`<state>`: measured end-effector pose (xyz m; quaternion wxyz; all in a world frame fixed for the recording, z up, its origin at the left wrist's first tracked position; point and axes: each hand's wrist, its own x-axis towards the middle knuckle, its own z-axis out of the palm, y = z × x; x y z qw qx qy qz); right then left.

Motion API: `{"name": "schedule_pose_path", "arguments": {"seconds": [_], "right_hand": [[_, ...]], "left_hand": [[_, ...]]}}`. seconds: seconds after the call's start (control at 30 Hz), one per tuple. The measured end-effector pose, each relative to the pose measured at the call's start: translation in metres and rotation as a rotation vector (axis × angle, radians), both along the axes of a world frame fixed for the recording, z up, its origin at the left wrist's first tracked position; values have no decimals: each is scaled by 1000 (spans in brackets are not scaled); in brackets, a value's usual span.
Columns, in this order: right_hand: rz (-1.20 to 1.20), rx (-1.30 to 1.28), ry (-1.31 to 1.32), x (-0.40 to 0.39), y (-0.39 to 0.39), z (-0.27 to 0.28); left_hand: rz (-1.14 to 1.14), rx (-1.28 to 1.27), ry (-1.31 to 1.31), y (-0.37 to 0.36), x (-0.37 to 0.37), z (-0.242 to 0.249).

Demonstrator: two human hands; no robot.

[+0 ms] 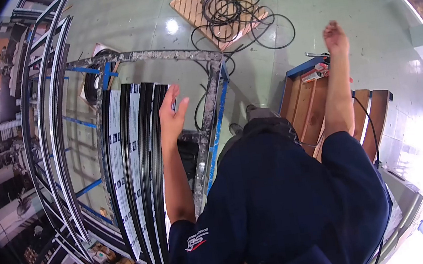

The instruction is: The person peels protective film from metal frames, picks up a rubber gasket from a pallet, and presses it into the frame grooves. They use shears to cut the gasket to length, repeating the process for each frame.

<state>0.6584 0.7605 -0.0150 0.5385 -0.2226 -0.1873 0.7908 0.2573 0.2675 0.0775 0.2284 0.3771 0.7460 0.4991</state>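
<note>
My left hand [171, 113] is held over the right edge of a row of long dark profiles [138, 157], several of them covered with printed white film. Its thumb and fingers are apart, with nothing in them. The profiles lie side by side across a worn metal frame rack [212, 97] with blue legs. My right hand [335, 37] reaches out to the right, fingers curled in and nothing showing in them. Below that hand is a slatted wooden bench [300, 102] with a blue edge, and a red and white package [315, 72] sits on it beside my forearm.
A wooden pallet [185, 2] on the tiled floor carries a loose coil of black cable [223, 12] that trails toward the rack. Tall metal frames [47, 131] stand at the left. Another coil [91, 88] lies behind the rack. A dark cord [368, 118] hangs over the bench.
</note>
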Motion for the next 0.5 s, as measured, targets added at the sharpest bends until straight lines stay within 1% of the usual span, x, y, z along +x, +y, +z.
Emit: {"name": "schedule_pose_path", "arguments": {"seconds": [0.03,0.07,0.1,0.13,0.23,0.27,0.33,0.43,0.47,0.5], "right_hand": [[22,-74,-4,-22,-11,4],[123,-61,-32,-35,-7,-8],[103,-98,-134,-59,-18,3],[119,-146,-181,-78,-20,3],[177,-160,-343,-131,-1,-8],[228,-148,-334,-147,10,-18],[334,-124,-311,-183,45,-52],[330,-241,-546,-246,90,-121],[377,-269,-541,-260,106,-155],[390,-314,-600,-273,121,-192]], "left_hand": [[-39,38,-35,23,-10,-9],[-66,13,6,44,-20,-17],[-90,-16,46,63,-31,-24],[-111,-51,86,80,-42,-30],[-171,-192,263,129,-79,-48],[-199,-227,358,143,-94,-57],[-254,-297,549,169,-133,-84],[-229,-438,718,188,-190,-145],[-201,-488,689,193,-203,-161],[-178,-542,657,195,-209,-173]]}}
